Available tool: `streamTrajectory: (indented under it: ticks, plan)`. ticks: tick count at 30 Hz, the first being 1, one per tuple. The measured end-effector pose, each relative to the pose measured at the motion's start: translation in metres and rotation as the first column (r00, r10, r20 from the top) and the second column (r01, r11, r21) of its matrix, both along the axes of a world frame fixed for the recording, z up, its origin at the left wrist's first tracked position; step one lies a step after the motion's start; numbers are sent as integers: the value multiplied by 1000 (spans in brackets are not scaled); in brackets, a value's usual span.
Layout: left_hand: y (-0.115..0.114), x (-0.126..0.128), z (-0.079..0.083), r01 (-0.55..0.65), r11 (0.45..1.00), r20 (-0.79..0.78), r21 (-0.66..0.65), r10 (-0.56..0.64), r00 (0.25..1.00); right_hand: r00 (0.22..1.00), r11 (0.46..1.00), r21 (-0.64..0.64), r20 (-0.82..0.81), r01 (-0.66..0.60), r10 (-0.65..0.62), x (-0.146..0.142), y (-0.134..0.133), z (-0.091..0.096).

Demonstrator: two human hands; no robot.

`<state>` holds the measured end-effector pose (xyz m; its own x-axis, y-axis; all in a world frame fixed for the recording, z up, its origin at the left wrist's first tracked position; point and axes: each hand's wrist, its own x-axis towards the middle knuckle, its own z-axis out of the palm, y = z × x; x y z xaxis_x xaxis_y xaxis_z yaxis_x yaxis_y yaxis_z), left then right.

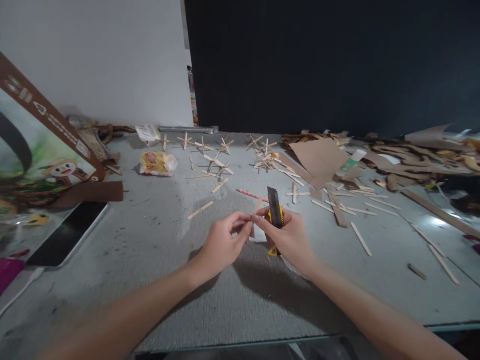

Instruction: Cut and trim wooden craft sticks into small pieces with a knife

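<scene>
My left hand is closed in a pinch, with thumb and fingertips on a small wooden craft stick. My right hand is closed around a black and yellow box cutter, which stands roughly upright in the palm. Its thumb and fingertip also meet the left fingertips at the stick. The fingers hide the lower part of the stick. Just beyond both hands lies a red striped pencil. To the left of them is a loose craft stick.
Crossed-stick pieces lie across the back. Brown cardboard, a glue stick and several loose sticks spread to the right. At left are a phone, a yellow packet and a printed box.
</scene>
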<state>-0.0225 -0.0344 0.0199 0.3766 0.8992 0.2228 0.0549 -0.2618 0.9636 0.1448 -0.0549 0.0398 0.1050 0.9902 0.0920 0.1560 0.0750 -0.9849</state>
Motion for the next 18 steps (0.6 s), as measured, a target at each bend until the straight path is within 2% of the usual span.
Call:
streamTrajectory:
  ticks: [4,7,9,11,13,15,18]
  plan:
    - [1,1,0,3,1000,0,28,-3,1000,996,999,-34,-94,-6,3,1,3,-3]
    - [2,1,-2,-19,999,8,27,18,1000,981,997,-55,-188,-58,47,4,5,-5]
    - [2,0,-2,-52,998,22,18,51,998,980,995,-34,-181,-92,85,8,6,-6]
    - [2,0,-1,-85,996,47,-5,85,995,994,993,64,-45,-100,103,16,7,-8]
    - [2,0,2,-113,993,72,-23,114,991,973,969,209,216,-128,82,25,9,-12]
    - [2,0,4,-146,989,78,-22,147,986,879,929,303,474,-211,45,34,13,-16]
    - [1,-1,6,-172,985,80,-9,172,982,781,865,390,624,-315,4,42,18,-21]
